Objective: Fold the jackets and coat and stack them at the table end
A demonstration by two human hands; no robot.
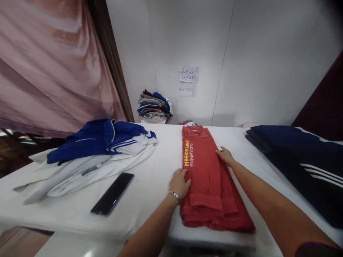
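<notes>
A red long-sleeved shirt [205,171], folded into a long strip, lies on the white-covered table with its collar at the far end. Yellow and white lettering runs down its left side. My left hand [180,184], a silver bracelet at the wrist, rests on the shirt's left edge, thumb and fingers apart. At the opposite edge, the fingertips of my right hand [225,156] are closed on the red cloth near the folded sleeve. The shirt's lower end fans out toward the table's front edge.
Left lie a blue and white jacket [99,139] and a black phone [112,194]. Folded dark navy clothes [297,160] with white stripes are stacked at right. Behind the table stands a clothes pile [154,107], below handwritten paper signs [188,74] on the wall. A pink curtain [53,64] hangs left.
</notes>
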